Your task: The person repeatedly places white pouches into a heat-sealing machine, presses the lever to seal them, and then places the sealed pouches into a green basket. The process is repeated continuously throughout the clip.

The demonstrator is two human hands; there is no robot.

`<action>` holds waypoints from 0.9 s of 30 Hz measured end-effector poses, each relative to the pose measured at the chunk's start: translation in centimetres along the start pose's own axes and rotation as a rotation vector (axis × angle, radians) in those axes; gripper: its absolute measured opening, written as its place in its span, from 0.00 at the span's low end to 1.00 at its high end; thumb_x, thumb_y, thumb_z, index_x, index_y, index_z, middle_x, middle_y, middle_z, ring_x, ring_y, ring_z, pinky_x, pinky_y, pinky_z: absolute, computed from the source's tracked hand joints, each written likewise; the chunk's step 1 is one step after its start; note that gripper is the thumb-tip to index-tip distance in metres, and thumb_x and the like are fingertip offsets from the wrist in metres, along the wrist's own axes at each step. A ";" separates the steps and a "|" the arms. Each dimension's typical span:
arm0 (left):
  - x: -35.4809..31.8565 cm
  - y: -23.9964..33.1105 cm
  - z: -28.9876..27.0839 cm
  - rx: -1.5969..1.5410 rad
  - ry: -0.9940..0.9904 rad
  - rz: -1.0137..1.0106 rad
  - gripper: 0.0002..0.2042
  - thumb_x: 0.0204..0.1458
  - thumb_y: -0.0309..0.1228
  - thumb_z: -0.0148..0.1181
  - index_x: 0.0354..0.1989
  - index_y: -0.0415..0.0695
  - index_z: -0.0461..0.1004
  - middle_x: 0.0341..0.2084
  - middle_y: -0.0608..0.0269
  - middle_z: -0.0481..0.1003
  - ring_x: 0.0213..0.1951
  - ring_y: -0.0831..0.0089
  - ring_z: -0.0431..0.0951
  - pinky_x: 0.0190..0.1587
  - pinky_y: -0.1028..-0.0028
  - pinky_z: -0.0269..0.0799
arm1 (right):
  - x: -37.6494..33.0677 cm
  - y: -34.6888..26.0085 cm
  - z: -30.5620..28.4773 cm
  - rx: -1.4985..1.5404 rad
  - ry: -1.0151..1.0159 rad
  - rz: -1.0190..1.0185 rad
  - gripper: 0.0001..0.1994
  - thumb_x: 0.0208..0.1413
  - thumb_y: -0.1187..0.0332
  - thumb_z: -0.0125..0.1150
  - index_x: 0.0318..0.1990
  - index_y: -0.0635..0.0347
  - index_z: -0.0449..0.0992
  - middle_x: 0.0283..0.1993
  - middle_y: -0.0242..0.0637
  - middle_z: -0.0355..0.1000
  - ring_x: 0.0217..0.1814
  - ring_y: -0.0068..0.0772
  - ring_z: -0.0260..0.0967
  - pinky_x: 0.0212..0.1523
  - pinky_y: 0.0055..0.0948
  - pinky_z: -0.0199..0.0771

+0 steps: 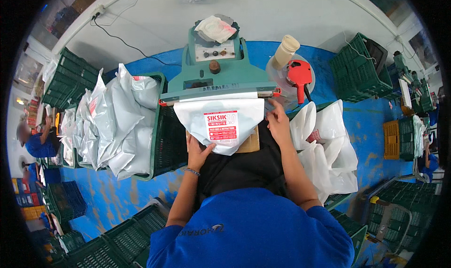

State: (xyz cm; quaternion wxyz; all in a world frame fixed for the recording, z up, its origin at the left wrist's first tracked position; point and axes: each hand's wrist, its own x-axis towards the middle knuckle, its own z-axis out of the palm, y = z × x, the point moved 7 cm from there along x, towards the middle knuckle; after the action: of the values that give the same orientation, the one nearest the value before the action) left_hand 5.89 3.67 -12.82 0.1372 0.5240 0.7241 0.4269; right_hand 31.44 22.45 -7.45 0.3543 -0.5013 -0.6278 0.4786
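- Pouch (220, 122), white plastic with a red printed label on its face, lies flat in front of the person, its top edge tucked under the jaw bar of the green heat sealer (213, 75); its lower end rests on a brown cardboard pad (250, 143) over a dark cloth.
- Left hand (197, 151): fingers spread flat against the pouch's lower left corner, pressing rather than pinching; thumb lies along the bottom edge.
- Right hand (278, 122): fingertips touch the pouch's upper right corner, just beside the sealer bar. Cannot tell whether they pinch the film or only steady it.
- Handling judgement: film looks thin, soft and smooth, likely slippery; the pouch sags and creases slightly at the bottom, so contents seem light and loose. It will not hold shape if lifted by one corner.
- Best hold, in my estimate: two opposite corners or both side edges, keeping the mouth taut and flat so no wrinkle sits under the bar. Keep fingers clear of the sealer's jaw line.
- Surroundings: green crate (157, 127) on the left packed with similar white pouches (110, 122); loose white bags (329, 145) heaped on the right; red label gun (299, 77) and a cream tape roll (285, 51) behind the right hand; blue floor (117, 193) below.
- Another person in blue sits at far left, well apart.
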 end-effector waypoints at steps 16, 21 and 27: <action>-0.4 0.1 0.1 0.051 -0.060 0.054 0.35 0.40 0.42 0.69 0.54 0.36 0.64 0.55 0.46 0.64 0.60 0.46 0.56 0.63 0.55 0.48 | 8.3 2.5 3.0 0.373 -0.282 0.319 0.19 0.51 0.67 0.53 0.51 0.63 0.69 0.27 0.32 0.72 0.20 0.23 0.64 0.22 0.23 0.63; -0.8 -0.4 -0.1 0.056 -0.131 0.037 0.35 0.41 0.40 0.69 0.56 0.37 0.63 0.56 0.45 0.62 0.61 0.47 0.56 0.64 0.58 0.48 | 0.8 2.4 2.3 0.810 0.148 0.262 0.20 0.60 0.60 0.49 0.53 0.64 0.68 0.39 0.38 0.71 0.39 0.28 0.67 0.43 0.29 0.64; 0.8 -1.8 -2.6 -0.396 -0.247 -0.248 0.37 0.46 0.34 0.65 0.63 0.34 0.54 0.57 0.47 0.63 0.61 0.57 0.60 0.63 0.65 0.50 | -1.3 0.4 5.5 0.970 -0.114 0.291 0.22 0.62 0.56 0.50 0.51 0.69 0.69 0.52 0.42 0.70 0.54 0.34 0.66 0.58 0.31 0.61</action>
State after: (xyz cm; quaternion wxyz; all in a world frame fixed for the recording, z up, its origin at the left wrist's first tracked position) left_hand 2.71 2.94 -12.47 0.3760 0.4422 0.6628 0.4730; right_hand 26.75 19.86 -9.38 0.4412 -0.3344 -0.2753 0.7859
